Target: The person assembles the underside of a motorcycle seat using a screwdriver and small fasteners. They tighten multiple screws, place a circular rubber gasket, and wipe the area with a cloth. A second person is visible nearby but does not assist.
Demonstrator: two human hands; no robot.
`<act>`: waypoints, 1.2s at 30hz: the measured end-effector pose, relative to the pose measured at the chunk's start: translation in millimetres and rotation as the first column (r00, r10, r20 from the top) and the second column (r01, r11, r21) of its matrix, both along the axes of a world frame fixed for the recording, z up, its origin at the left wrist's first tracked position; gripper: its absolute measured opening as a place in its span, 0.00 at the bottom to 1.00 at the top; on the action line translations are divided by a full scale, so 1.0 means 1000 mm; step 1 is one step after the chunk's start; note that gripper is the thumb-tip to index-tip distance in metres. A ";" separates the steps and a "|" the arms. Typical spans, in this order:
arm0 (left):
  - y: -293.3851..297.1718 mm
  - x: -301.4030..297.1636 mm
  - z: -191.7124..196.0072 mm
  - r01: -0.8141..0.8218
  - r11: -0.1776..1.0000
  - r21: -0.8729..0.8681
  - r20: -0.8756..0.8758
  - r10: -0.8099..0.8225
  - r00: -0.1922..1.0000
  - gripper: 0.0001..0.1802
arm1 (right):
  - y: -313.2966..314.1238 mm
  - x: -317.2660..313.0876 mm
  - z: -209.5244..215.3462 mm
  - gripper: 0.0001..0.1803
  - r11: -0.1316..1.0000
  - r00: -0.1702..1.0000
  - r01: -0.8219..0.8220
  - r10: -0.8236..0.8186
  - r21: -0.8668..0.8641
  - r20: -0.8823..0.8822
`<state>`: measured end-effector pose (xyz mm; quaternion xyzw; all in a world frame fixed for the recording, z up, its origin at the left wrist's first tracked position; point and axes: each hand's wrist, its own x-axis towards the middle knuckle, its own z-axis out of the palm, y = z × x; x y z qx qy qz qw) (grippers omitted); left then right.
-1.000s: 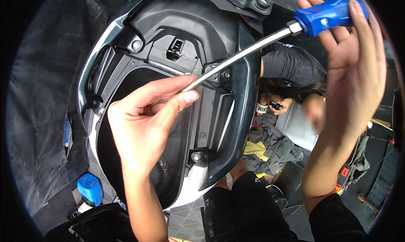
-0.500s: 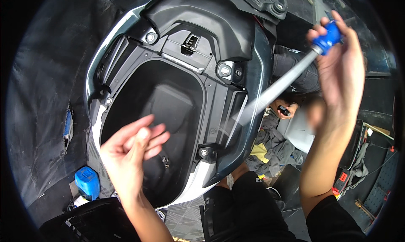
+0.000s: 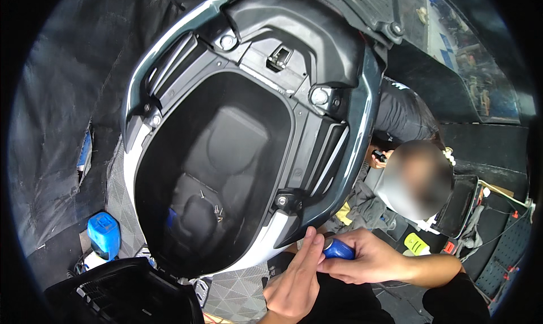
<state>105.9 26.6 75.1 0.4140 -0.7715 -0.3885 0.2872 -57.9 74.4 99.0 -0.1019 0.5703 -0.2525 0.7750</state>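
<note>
Right of lower centre, the right hand [image 3: 373, 259] grips a rounded blue tool handle [image 3: 340, 249]; whether the left hand [image 3: 294, 287] beside it holds anything, I cannot tell. A loosened grip could drop it.

Workshop, seemingly; scooter [image 3: 288, 20] with open storage bin [image 3: 237, 140]; loose screws [image 3: 219, 214] inside; perforated panel [image 3: 499, 272] at right

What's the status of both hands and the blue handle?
Right hand gripping blue handle. Left hand beside it, grip unclear. Loose screws inside open compartment.
</note>
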 end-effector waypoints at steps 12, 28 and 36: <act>-0.002 0.021 -0.011 0.211 0.977 0.026 -0.090 -0.208 0.974 0.27 | 0.008 0.001 -0.014 0.14 0.901 0.917 0.237 -0.331 0.364 0.222; -0.009 -0.012 -0.014 -0.168 0.983 -0.070 -0.120 0.159 0.980 0.20 | -0.003 -0.004 -0.005 0.07 0.797 0.798 0.512 -0.579 0.320 0.168; -0.017 -0.034 -0.016 -0.013 0.992 -0.123 -0.175 -0.009 0.985 0.19 | -0.016 -0.032 0.009 0.09 0.800 0.810 0.574 -0.586 0.175 0.023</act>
